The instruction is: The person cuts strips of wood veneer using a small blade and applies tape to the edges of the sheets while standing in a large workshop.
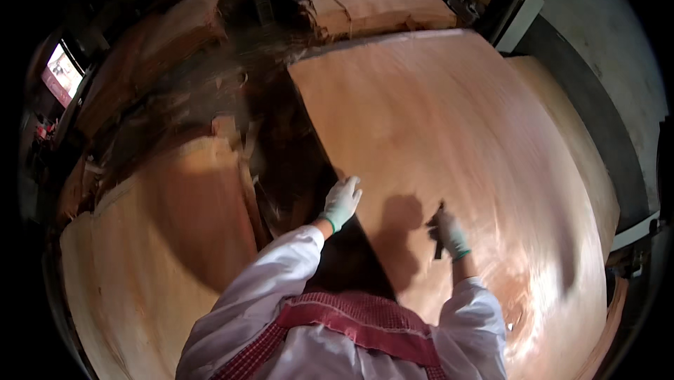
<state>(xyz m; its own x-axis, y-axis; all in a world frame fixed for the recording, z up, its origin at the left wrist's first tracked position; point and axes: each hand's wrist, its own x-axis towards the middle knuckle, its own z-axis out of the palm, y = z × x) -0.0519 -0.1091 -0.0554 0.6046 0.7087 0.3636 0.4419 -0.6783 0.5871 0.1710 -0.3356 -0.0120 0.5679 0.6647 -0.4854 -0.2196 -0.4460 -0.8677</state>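
A broad sheet of reddish-tan wood veneer (421, 120) lies in front of me and to the right, its surface smooth and grained. At its left edge rests my left hand (342, 203), in a white glove with a green cuff, fingers stretched over the edge. My right hand (449, 232), gloved the same way, is closed around a dark, narrow hand tool (439, 248) just above or on the sheet. Motion smears that hand, and the tool's exact kind cannot be made out. My shadow falls on the sheet between both hands.
To the left stands a stack of veneer sheets (161, 218) with ragged edges, across a dark gap. More veneer stacks (382, 13) lie at the far side and far left (175, 25). Wood scraps litter the floor (210, 92). A grey wall (597, 43) bounds the right.
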